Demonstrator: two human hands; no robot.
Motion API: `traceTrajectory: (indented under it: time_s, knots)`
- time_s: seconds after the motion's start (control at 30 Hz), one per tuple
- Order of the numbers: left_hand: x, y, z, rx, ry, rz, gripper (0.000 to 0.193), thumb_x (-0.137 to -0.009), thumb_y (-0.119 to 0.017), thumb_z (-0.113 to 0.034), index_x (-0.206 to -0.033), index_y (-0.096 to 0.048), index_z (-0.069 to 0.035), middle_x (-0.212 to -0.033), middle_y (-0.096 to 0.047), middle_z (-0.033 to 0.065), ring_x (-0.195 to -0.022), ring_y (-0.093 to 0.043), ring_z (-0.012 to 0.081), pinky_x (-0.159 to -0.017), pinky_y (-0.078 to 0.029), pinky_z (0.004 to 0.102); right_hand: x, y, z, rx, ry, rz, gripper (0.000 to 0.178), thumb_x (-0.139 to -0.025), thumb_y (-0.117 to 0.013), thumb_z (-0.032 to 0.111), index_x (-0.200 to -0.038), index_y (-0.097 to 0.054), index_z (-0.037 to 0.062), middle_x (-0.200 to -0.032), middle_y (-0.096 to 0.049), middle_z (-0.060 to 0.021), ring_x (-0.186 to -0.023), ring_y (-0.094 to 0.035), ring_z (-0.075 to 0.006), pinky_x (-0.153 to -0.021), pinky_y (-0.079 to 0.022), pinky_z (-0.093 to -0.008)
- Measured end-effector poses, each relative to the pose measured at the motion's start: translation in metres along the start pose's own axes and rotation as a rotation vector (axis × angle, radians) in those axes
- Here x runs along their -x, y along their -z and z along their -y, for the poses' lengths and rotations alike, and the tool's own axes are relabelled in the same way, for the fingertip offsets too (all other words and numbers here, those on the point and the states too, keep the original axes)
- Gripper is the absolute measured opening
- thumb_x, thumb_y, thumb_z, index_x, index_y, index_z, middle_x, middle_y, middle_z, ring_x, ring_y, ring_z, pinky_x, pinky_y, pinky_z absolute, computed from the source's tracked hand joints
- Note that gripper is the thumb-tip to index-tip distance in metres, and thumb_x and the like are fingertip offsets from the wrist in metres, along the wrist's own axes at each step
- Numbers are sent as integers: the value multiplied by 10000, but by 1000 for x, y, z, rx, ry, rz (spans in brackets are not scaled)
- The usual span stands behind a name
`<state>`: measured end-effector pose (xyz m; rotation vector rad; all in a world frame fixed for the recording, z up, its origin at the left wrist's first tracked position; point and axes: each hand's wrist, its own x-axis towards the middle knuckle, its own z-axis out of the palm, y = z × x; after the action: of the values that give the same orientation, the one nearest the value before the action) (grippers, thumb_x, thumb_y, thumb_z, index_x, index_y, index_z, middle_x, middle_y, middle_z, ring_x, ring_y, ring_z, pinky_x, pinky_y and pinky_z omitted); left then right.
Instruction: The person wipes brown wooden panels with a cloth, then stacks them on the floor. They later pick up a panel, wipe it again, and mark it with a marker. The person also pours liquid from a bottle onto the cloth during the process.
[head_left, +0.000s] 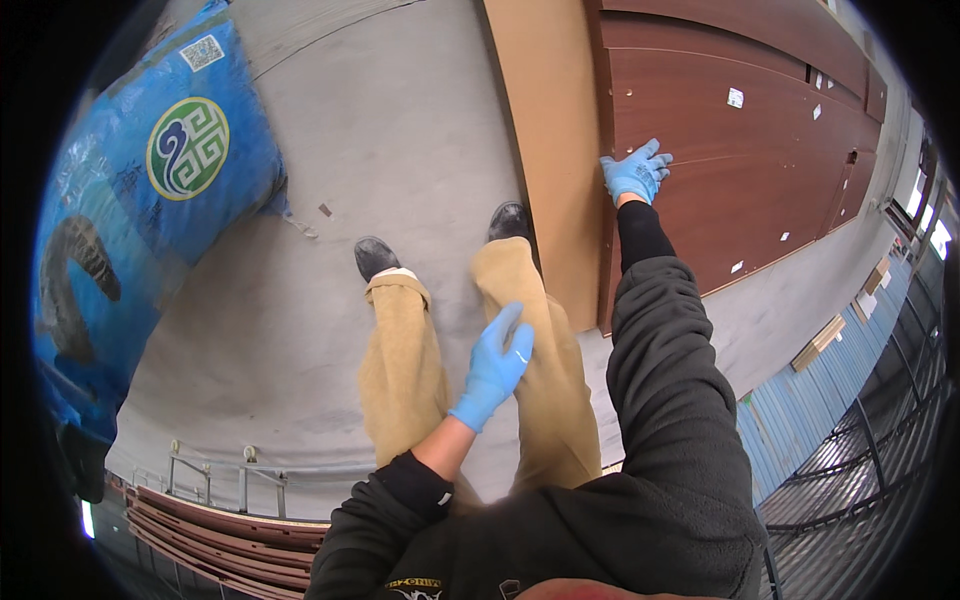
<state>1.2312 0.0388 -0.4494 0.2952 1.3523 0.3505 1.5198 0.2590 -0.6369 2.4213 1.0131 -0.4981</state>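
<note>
My right hand [637,173], in a blue glove, rests with fingers spread on the near left part of a reddish-brown wooden panel [720,120]. Small white labels dot the panel's face, and further brown boards lie along its far side. In front of my thighs hangs my left hand [497,365], also blue-gloved, holding nothing, its fingers stretched out. Beside the panel's left edge runs a long tan side face [562,150], like cardboard or bare board; I cannot tell which.
A big blue printed sack [190,150] stands on the left of the grey floor [390,130]. Brown boards [220,535] are stacked at the lower left beside a metal rail frame [245,480]. At the right are light wooden pieces [818,343] and blue corrugated sheeting [830,400].
</note>
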Motion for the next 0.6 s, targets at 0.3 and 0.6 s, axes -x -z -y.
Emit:
traceTrajectory:
  time_s: [0.3,0.6]
  knots:
    - [9,13,-4,36,11,-14,614,-1060,-656,-281,-1539,-541,85,-1526,-625,251,-1421,-609,319,-1192,-471,392,3,-1,5,-23,-35,1,1246,-833,-895,469,-1729,-133,59,-1759,-60,-396,-1615,-173,-599,-1313,-265,-608]
    - [-13,25,48,-90,-118,-144,582,-1033,-669,-278,-1475,-598,93,-1463,-669,264,-1392,-631,327,-1175,-482,412,79,20,-32,130,157,51,1161,-795,-831,531,-1690,-258,61,-1675,-350,-286,-1541,-373,-455,-1207,-373,-600]
